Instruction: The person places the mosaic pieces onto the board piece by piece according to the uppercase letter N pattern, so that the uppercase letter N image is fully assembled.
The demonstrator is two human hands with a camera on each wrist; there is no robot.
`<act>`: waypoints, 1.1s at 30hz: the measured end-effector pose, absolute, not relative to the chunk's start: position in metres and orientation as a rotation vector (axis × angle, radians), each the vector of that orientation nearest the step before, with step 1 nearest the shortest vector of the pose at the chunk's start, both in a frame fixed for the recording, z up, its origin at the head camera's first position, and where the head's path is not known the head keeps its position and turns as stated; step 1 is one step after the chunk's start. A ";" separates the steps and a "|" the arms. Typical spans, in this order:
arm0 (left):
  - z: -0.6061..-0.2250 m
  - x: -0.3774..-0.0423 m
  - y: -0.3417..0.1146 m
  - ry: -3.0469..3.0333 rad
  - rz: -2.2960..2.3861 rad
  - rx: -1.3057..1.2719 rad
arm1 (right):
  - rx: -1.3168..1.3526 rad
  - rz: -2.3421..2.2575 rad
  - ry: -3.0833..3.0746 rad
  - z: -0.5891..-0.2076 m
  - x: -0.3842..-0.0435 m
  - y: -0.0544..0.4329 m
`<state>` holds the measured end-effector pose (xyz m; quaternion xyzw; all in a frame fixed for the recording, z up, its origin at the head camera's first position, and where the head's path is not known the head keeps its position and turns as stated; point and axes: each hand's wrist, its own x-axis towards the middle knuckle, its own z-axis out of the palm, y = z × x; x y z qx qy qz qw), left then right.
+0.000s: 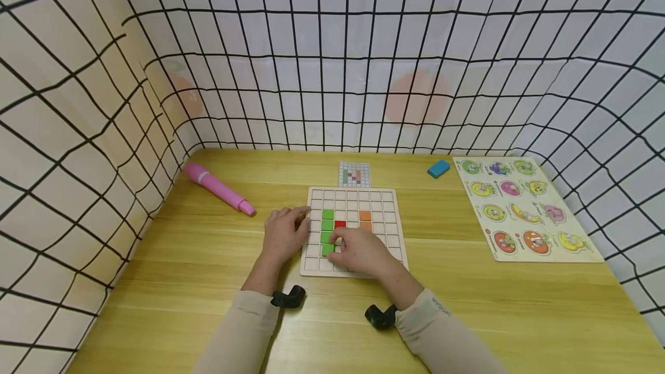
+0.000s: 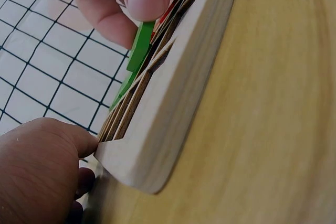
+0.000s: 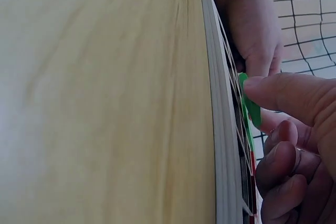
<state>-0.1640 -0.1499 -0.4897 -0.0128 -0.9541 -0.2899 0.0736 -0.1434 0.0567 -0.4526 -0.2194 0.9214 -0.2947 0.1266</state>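
A square wooden grid board (image 1: 393,241) lies on the table in front of me. Green square tiles (image 1: 327,213) form a column on its left side. A red tile (image 1: 340,224) lies beside that column, partly behind my right hand, and orange tiles (image 1: 365,216) sit farther right. My right hand (image 1: 361,250) pinches a green tile (image 2: 140,48) between thumb and finger at the column's near end; the tile is tilted against the grid in the left wrist view. My left hand (image 1: 283,232) rests at the board's left edge, its thumb touching the rim.
Behind the board lies a small printed grid card (image 1: 354,174). A blue block (image 1: 439,168) and a fruit-picture puzzle board (image 1: 530,209) are to the right. On the left lies a pink rod-shaped object (image 1: 220,189). Black wire mesh (image 1: 332,92) surrounds the table's back and sides.
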 end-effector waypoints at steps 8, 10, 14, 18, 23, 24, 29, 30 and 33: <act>-0.490 -0.163 -0.150 -2.867 -0.863 -0.044 | -0.639 -0.815 2.688 -0.454 -0.144 0.053; -0.489 -0.163 -0.151 -2.867 -0.865 -0.043 | -0.638 -0.809 2.690 -0.454 -0.144 0.052; -0.489 -0.163 -0.151 -2.867 -0.866 -0.040 | -0.634 -0.802 2.689 -0.455 -0.144 0.051; -0.489 -0.163 -0.152 -2.868 -0.862 -0.039 | -0.625 -0.809 2.684 -0.455 -0.145 0.049; -0.490 -0.162 -0.152 -2.871 -0.860 -0.039 | -0.621 -0.824 2.685 -0.454 -0.143 0.052; -0.491 -0.162 -0.151 -2.871 -0.859 -0.040 | -0.613 -0.827 2.687 -0.453 -0.143 0.054; -0.491 -0.161 -0.152 -2.866 -0.857 -0.046 | -0.530 -0.846 2.696 -0.448 -0.142 0.066; -0.490 -0.161 -0.152 -2.865 -0.857 -0.046 | -0.517 -0.850 2.699 -0.447 -0.142 0.069; -0.490 -0.161 -0.152 -2.867 -0.863 -0.044 | -0.496 -0.864 2.711 -0.443 -0.144 0.081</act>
